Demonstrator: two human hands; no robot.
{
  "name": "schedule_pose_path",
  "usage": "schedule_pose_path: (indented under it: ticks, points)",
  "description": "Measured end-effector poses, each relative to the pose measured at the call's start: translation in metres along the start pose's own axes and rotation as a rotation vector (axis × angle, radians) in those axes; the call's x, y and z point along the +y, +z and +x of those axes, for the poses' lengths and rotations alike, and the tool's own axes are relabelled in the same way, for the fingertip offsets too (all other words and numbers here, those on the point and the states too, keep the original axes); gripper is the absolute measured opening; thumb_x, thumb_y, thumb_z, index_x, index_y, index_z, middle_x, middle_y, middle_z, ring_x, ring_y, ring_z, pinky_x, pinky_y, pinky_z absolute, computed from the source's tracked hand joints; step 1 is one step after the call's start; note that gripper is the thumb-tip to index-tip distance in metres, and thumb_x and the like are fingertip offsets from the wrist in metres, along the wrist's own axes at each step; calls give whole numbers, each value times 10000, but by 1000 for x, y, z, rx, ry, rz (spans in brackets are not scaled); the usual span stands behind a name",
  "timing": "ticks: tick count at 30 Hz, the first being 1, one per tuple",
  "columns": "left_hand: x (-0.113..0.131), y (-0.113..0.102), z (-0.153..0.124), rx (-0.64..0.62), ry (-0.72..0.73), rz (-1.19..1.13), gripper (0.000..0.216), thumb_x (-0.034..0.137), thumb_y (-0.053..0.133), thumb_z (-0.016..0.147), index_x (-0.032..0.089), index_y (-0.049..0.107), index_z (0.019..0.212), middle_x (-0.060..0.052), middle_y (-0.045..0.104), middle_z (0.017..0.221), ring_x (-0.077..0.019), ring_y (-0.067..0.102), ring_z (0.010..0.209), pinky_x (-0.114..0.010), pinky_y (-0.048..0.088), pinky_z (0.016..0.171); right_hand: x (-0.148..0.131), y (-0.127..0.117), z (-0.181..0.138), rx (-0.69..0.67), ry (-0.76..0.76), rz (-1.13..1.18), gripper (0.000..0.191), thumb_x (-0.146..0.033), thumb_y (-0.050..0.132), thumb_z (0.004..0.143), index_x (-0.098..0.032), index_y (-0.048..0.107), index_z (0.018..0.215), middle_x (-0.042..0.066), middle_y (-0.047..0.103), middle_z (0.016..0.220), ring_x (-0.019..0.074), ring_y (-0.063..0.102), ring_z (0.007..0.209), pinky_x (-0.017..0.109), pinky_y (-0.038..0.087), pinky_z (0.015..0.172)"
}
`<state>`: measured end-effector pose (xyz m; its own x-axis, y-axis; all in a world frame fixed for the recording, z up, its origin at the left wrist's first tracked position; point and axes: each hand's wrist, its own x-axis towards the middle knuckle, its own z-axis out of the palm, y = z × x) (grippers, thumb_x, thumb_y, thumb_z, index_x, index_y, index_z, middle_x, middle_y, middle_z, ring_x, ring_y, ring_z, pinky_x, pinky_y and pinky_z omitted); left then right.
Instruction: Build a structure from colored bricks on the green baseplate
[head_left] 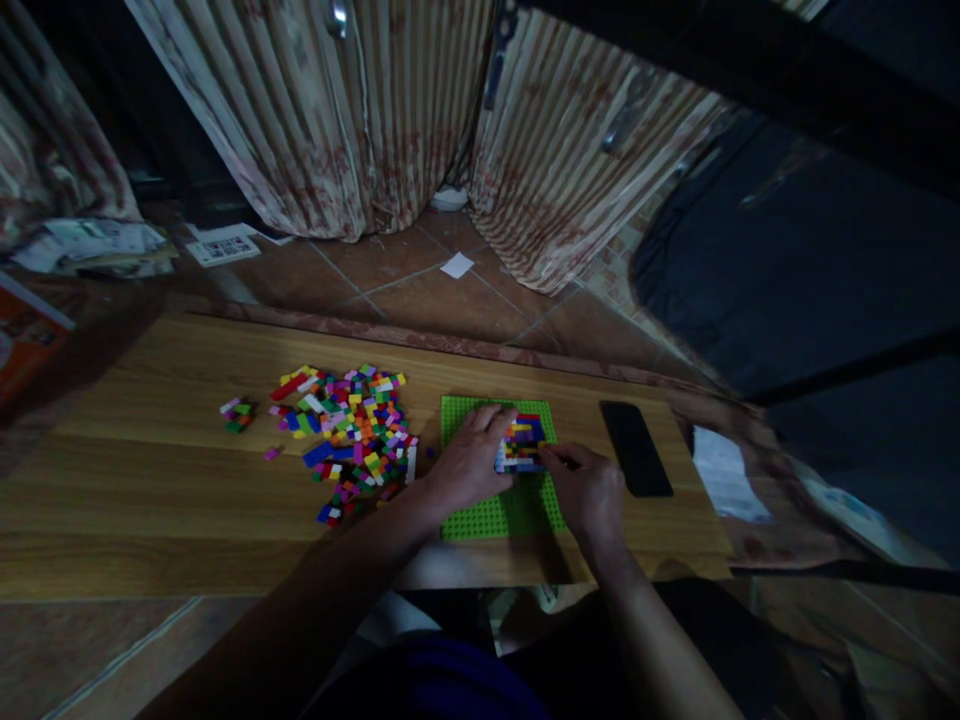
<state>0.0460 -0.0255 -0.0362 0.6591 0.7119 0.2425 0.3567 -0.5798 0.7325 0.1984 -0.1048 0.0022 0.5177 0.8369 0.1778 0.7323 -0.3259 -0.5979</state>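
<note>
A green studded baseplate point(480, 522) lies on the wooden table. On its upper right part stands a low build of toy bricks point(526, 432), in red, blue, purple, yellow and white rows with gaps between some of them. My left hand point(472, 462) curves round the left side of this build, fingers along its far edge and thumb near its front. At the right edge of the build, my right hand point(589, 490) pinches thumb and forefinger together. Whatever is between those fingertips is too small to make out.
Left of the baseplate spreads a pile of loose coloured bricks point(364, 430), with a small cluster of bricks point(238, 413) farther left. A black phone point(636, 448) lies to the right. Beyond the table hang striped curtains point(420, 120) above a tiled floor point(390, 265).
</note>
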Motion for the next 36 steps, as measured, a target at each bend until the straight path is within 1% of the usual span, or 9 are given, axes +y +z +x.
schedule_pose_path:
  ticks: [6, 10, 16, 20, 24, 26, 28, 31, 36]
  points:
    - [-1, 1, 0, 6, 3, 0, 843, 180, 730, 631, 195, 373, 1395, -106, 429, 1345, -292, 410, 1263, -456, 374, 1108, -2, 4, -2, 32, -23, -1, 239, -347, 595, 782, -173, 735, 697, 64, 727, 708, 190, 647, 627, 283, 431, 596]
    - [-2, 2, 1, 20, 12, 2, 845, 185, 739, 629, 216, 376, 1392, -99, 426, 1349, -298, 406, 1273, -475, 378, 1103, -3, 5, -1, 31, -4, 24, 247, -358, 596, 780, -170, 735, 698, 75, 733, 711, 197, 642, 614, 288, 429, 583]
    - [1, -3, 1, -2, -11, 25, 829, 203, 728, 645, 195, 376, 1395, -114, 413, 1375, -296, 400, 1297, -466, 369, 1113, 1, -1, -4, 5, 51, 176, 313, -420, 587, 799, -151, 747, 785, 98, 745, 755, 216, 661, 646, 291, 459, 589]
    - [6, -8, -1, -33, -23, 82, 895, 283, 765, 645, 205, 334, 1425, -128, 380, 1429, -315, 365, 1338, -487, 351, 1115, 15, -10, -13, 86, 75, 241, 372, -451, 527, 850, -142, 735, 847, 117, 750, 820, 230, 677, 720, 292, 475, 614]
    - [14, -8, 1, -19, -26, 181, 998, 399, 806, 610, 220, 292, 1446, -146, 337, 1476, -352, 332, 1354, -542, 308, 1111, 34, -18, -21, 101, 83, 285, 395, -478, 530, 847, -138, 729, 847, 122, 748, 829, 236, 681, 742, 297, 488, 634]
    - [18, -7, 2, -18, -16, 225, 976, 425, 791, 631, 208, 296, 1443, -151, 346, 1472, -350, 336, 1348, -538, 305, 1107, 42, -18, -23, 83, 92, 300, 407, -492, 530, 845, -137, 729, 845, 123, 747, 827, 235, 680, 728, 300, 491, 633]
    - [21, -5, 4, -30, -3, 255, 912, 427, 756, 680, 193, 306, 1437, -146, 397, 1437, -334, 366, 1322, -519, 315, 1100, 49, -16, -24, 53, 102, 307, 416, -503, 531, 842, -138, 729, 850, 123, 747, 827, 236, 679, 716, 307, 494, 636]
    - [23, -3, 4, -39, 1, 293, 813, 409, 695, 752, 181, 314, 1433, -138, 449, 1391, -316, 395, 1289, -502, 320, 1096, 59, -12, -25, 7, 97, 301, 410, -504, 536, 838, -146, 731, 880, 123, 750, 870, 252, 691, 764, 331, 510, 689]
    - [24, 0, 3, -36, -24, 324, 798, 409, 662, 778, 159, 299, 1443, -148, 428, 1414, -313, 376, 1306, -492, 320, 1103, 76, -7, -25, -39, 25, 258, 402, -504, 512, 850, -173, 730, 914, 117, 749, 940, 266, 699, 836, 359, 523, 760]
